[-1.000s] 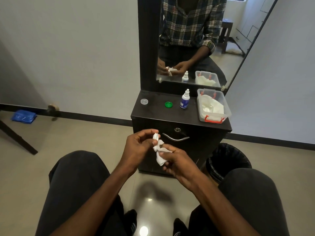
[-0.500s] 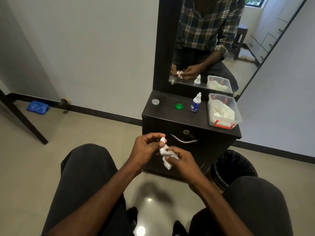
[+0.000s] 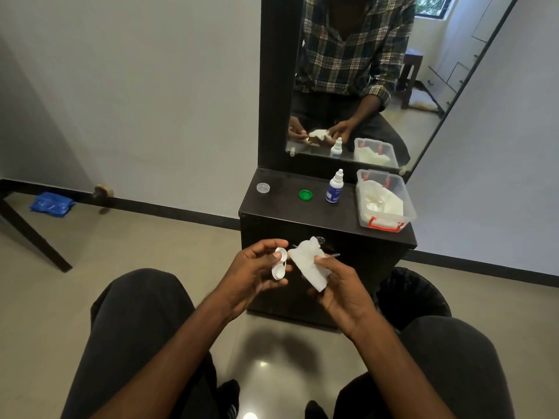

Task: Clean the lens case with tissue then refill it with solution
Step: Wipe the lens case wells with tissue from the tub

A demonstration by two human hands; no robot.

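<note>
My left hand (image 3: 252, 276) holds a white two-well lens case (image 3: 279, 264) upright between thumb and fingers, both wells uncapped and facing me. Just to its right, my right hand (image 3: 341, 290) grips a crumpled white tissue (image 3: 308, 263), held a little apart from the case. On the dark cabinet top (image 3: 287, 207) stand a small solution bottle (image 3: 334, 187) with a blue label, a green cap (image 3: 305, 195) and a clear cap (image 3: 263, 187).
A clear plastic box (image 3: 384, 202) with red latches holds more tissues at the cabinet's right end. A black bin (image 3: 414, 294) sits on the floor to the right of the cabinet. A mirror (image 3: 363, 86) rises behind. A dark table leg (image 3: 33, 234) stands at left.
The tissue was pressed against the case with both hands together; now my hands have parted and the case's two open wells are exposed. The camera has shifted left and tilted up a little.
</note>
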